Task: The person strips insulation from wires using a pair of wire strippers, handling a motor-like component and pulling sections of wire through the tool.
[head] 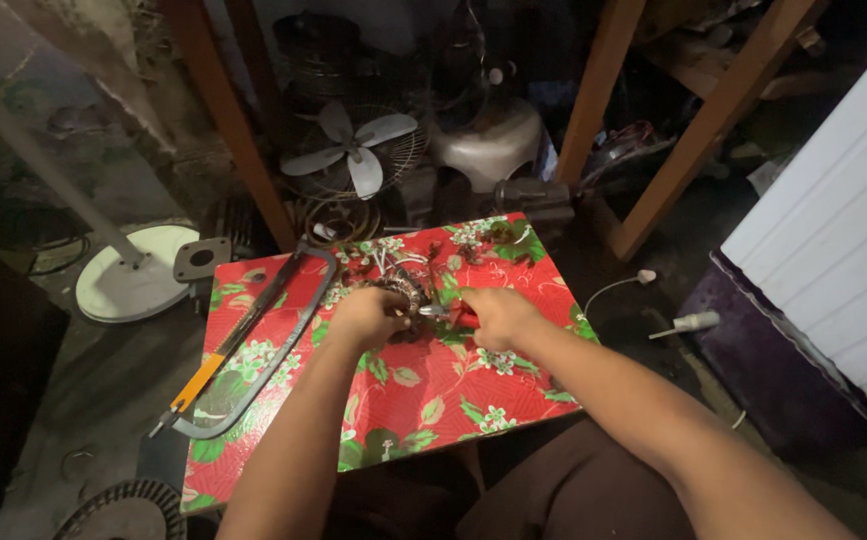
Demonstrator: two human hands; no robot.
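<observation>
While one hacksaw (243,345) is lying at the left of the red floral worktop (433,390), the left hand (368,315) is gripping one wire-wound motor part (403,290) mid-worktop, and the right hand (498,315) is clamping one pair of red-handled pliers (448,312) against it.

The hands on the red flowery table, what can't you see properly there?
- Head view: the small wiry metal part under the left hand is mostly covered by fingers, and too dark and small to name.
- The red-handled tool in the right hand: its tip is too small to make out.
- The hacksaw: its blade teeth are too fine to see.
- The table's near edge is hidden by the arms.
</observation>
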